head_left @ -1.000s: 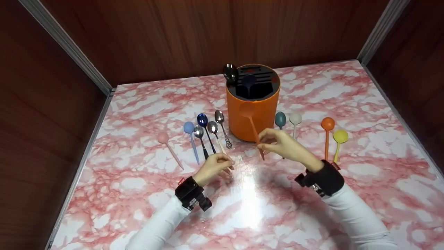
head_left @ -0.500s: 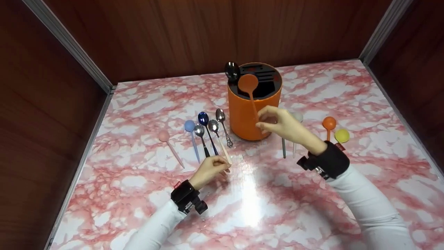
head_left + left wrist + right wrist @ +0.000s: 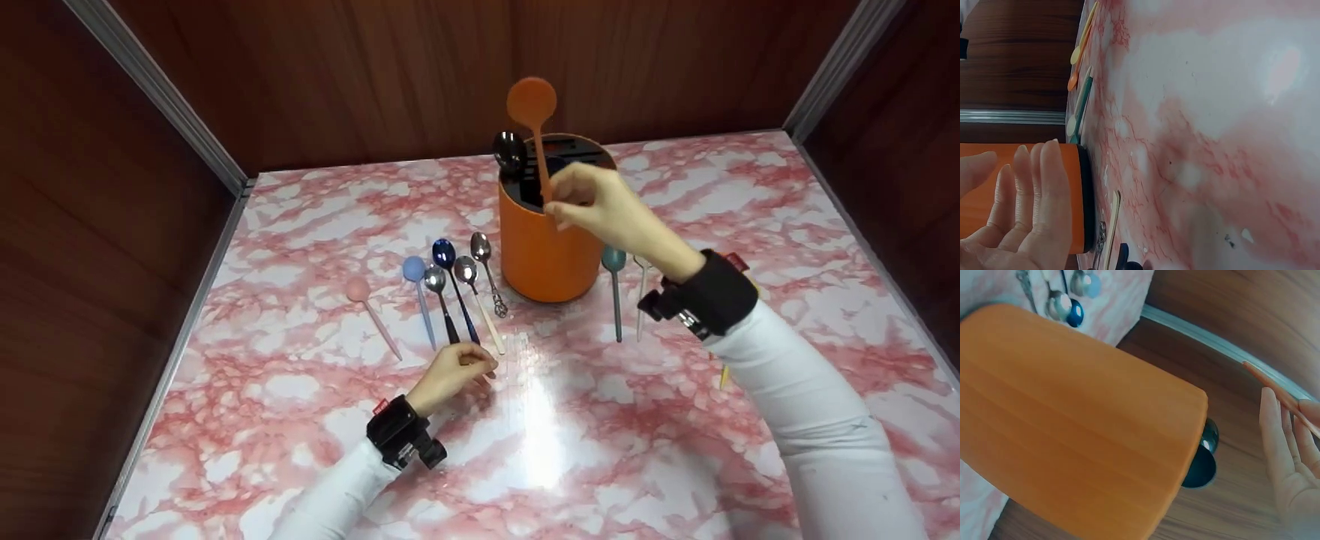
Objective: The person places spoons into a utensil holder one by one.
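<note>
My right hand (image 3: pixel 607 210) pinches an orange spoon (image 3: pixel 532 101) by its handle, with the bowl pointing up. It is level with the front rim of a round orange utensil holder (image 3: pixel 551 262). In the right wrist view the handle's lower end (image 3: pixel 1264 376) sticks out past the fingertips, outside the holder. A shiny black spoon (image 3: pixel 510 152) stands in the holder, and a dark spoon (image 3: pixel 1201 468) shows beside it. My left hand (image 3: pixel 454 375) is low over the table with loosely bent fingers and nothing in them, close to the handle ends of several spoons.
Left of the holder lie a pink spoon (image 3: pixel 358 290), a light blue spoon (image 3: pixel 414 268), a blue metal spoon (image 3: pixel 444 253) and several silver-bowled ones. To its right lie a teal spoon (image 3: pixel 613 259), a pale spoon, an orange spoon (image 3: pixel 1073 81) and a yellow spoon (image 3: pixel 1075 55). Wooden panels enclose the table.
My right hand has risen with the orange spoon from low in front of the holder to its rim. The left hand has drawn slightly back from the cream-handled spoon.
</note>
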A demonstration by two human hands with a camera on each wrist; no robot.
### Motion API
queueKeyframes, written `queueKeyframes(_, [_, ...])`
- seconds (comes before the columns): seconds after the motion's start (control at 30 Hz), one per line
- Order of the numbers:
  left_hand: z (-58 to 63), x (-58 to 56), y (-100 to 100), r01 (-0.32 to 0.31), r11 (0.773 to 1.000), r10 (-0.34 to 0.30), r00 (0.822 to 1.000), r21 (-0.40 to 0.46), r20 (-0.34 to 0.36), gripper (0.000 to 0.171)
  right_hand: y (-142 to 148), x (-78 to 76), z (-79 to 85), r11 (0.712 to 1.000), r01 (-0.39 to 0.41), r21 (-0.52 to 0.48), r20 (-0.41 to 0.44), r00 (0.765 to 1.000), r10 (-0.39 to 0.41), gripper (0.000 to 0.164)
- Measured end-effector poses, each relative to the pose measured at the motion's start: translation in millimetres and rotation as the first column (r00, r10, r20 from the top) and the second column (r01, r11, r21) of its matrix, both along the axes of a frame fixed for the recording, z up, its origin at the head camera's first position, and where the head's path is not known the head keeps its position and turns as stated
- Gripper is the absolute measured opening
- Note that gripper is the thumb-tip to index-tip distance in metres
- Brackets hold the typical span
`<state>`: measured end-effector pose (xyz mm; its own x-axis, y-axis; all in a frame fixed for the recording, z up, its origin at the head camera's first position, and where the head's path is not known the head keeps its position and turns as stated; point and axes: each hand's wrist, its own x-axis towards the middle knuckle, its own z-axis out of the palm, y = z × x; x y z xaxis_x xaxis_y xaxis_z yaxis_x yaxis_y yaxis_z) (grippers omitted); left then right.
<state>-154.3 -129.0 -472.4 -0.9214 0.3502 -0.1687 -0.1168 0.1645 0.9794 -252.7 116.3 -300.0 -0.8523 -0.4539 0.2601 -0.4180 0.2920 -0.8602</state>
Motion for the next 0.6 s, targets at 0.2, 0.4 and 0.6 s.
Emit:
queueKeyframes(0.2, [-1.1, 2.0, -4, -0.007, 0.999, 0.006, 1.0, -0.035, -0.025, 0.016, -7, -12.4, 14.6, 0.998, 0.043, 0.052, -0.011, 0.999, -0.042, 0.014])
queueKeyframes(0.4, [-1.7, 3.3, -6, 0.003, 1.0, -0.003, 1.0, -0.025, 0.004, 0.017, -16, -28.0, 19.9, 0.995, 0.09, 0.047, -0.013, 0.996, -0.09, 0.016])
queueKeyframes(0.6, [-2.4, 5.1, -7, -0.005, 1.0, 0.004, 0.998, 0.013, 0.059, 0.018, -23, -40.5, 18.1, 0.99, 0.142, 0.025, -0.003, 0.99, -0.142, 0.017])
